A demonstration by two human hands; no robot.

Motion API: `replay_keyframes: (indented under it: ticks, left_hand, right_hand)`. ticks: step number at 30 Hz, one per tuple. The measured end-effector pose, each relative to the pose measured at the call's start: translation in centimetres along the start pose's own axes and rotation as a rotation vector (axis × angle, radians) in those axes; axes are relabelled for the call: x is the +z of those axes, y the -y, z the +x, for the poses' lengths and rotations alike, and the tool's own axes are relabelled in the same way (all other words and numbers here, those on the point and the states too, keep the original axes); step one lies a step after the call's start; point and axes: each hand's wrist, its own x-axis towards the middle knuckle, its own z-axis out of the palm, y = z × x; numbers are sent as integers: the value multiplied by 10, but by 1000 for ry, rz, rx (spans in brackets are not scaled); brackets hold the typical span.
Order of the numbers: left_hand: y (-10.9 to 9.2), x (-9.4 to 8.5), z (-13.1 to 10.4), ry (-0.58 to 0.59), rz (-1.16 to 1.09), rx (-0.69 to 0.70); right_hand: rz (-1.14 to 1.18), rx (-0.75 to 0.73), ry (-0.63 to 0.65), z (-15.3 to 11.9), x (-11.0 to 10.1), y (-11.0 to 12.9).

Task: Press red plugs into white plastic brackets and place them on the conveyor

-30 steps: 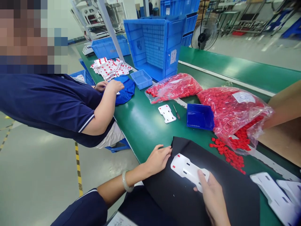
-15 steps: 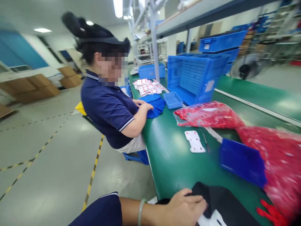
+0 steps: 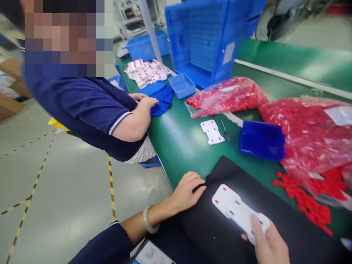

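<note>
My right hand [image 3: 271, 242] grips the near end of a white plastic plate [image 3: 233, 209], thumb on top and fingers curled beneath. The plate has slots and two red pieces at its far end. It is over a black cloth [image 3: 277, 205] spread on the green table. At the cloth's left edge, my left hand [image 3: 188, 192] is closed, with thumb and fingers on the fabric; the fingertips are partly hidden. A second white plate [image 3: 212, 132] lies farther up the table, beside a small screwdriver [image 3: 225, 131].
Loose red pieces [image 3: 305, 198] lie right of the cloth, by bags of red parts [image 3: 316, 135]. A dark blue tray [image 3: 261, 141] stands near them. Beyond are a large blue crate [image 3: 200, 44] and a pile of white plates [image 3: 145, 71]. A co-worker [image 3: 90, 106] sits at left.
The view has tilted down and moved closer. My right hand has come into view with the white plate. The black cloth now lies flatter, and my left hand is at its edge.
</note>
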Motion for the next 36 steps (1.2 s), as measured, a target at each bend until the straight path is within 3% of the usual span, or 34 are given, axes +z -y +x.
replay_keyframes:
  ticks: [4,8,12,17,19,23,24,26,29,31,33,36]
  left_hand:
    - [-17,3,0,78,-15,92]
    - [-31,27,-16,166,25,283]
    - [-17,42,-28,170,198,338]
    - [7,19,-12,193,264,192]
    - [7,6,-6,126,213,130]
    - [-10,-13,0,-225,102,33]
    - [-18,-16,1,-259,60,20]
    - [-32,-22,6,-177,-35,-16]
    - [-47,-24,18,161,-193,-68]
    - [-51,-22,24,325,-305,-65]
    - [-51,-16,27,384,-398,-58]
    - [-49,-5,25,380,-518,-104]
  right_hand:
    - [41,32,4,3,0,4]
    - [46,31,4,3,0,5]
    - [44,17,-2,6,0,-1]
    - [57,-3,38,6,2,3]
    - [86,-12,43,5,2,5]
    - [190,-43,50,2,2,2]
    - [229,-56,54,2,2,-1]
    - [325,-74,79,1,1,-7]
    - [471,-62,129,-1,0,-15]
    - [550,-35,147,-2,0,-17]
    - [615,-14,164,-4,0,-17]
    - [665,-9,217,-5,-1,-19]
